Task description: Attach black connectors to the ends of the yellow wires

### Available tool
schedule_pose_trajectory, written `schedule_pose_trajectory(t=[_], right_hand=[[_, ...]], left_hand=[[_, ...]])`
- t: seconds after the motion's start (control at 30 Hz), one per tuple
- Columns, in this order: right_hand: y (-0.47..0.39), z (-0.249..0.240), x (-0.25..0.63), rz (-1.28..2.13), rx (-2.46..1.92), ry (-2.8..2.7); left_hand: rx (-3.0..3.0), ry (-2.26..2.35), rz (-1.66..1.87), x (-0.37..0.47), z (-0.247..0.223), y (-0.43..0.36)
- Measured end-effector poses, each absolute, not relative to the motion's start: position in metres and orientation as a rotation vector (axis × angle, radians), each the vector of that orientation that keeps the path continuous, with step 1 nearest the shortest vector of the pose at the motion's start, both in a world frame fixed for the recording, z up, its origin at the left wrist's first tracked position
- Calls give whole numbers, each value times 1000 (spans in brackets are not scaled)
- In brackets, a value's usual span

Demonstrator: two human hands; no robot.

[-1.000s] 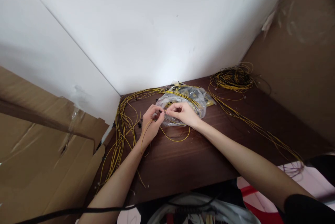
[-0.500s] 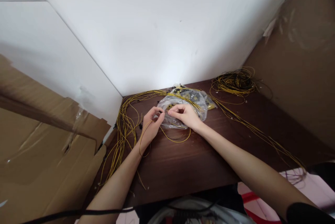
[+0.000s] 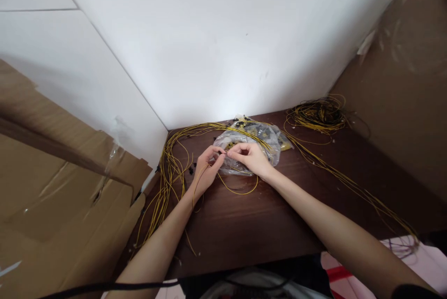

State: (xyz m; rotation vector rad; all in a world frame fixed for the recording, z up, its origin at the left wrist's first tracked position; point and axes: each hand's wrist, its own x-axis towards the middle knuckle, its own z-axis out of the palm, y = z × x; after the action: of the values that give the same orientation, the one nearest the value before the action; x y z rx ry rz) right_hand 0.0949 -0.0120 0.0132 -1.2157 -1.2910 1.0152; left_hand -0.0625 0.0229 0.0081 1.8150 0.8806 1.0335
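Near the middle of the frame, the two hands meet fingertip to fingertip, just above a clear bag point(image 3: 218, 143) on the brown tabletop point(image 3: 244, 234). The left hand point(image 3: 208, 168) is partly curled, thumb and forefinger pinching a small dark piece point(image 3: 220, 152). The right hand point(image 3: 252, 159), just beside it, has thumb and forefinger pressed together on what looks like a thin wire end, too small to make out fully. A yellow wire point(image 3: 240, 193) loops on the tabletop below the hands, and a thin strand point(image 3: 193, 192) curves over the left wrist.

The bag holds yellow and black parts, with wire tips lying over it. From there a yellow bundle point(image 3: 167, 168) arcs left and spreads down towards the lower left. Small black bits point(image 3: 192, 167) lie between it and the left hand. A tangled coil point(image 3: 317, 115) sits at right of centre, by the white wall point(image 3: 209, 47); long strands point(image 3: 335, 174) run to the lower right. Cardboard point(image 3: 70, 215) fills the lower left, with more cardboard point(image 3: 401, 112) at the right edge.
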Motion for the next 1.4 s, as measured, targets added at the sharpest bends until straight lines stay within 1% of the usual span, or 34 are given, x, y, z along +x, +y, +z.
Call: schedule_pose_trajectory(t=[0.47,1.4], right_hand=[[-12,9,94,941,-1245,-1367],[-15,13,94,840,-1335,-1502]], left_hand=[[1781,912,1018,-61,14,18],[1804,899,1024,-63,7,23]])
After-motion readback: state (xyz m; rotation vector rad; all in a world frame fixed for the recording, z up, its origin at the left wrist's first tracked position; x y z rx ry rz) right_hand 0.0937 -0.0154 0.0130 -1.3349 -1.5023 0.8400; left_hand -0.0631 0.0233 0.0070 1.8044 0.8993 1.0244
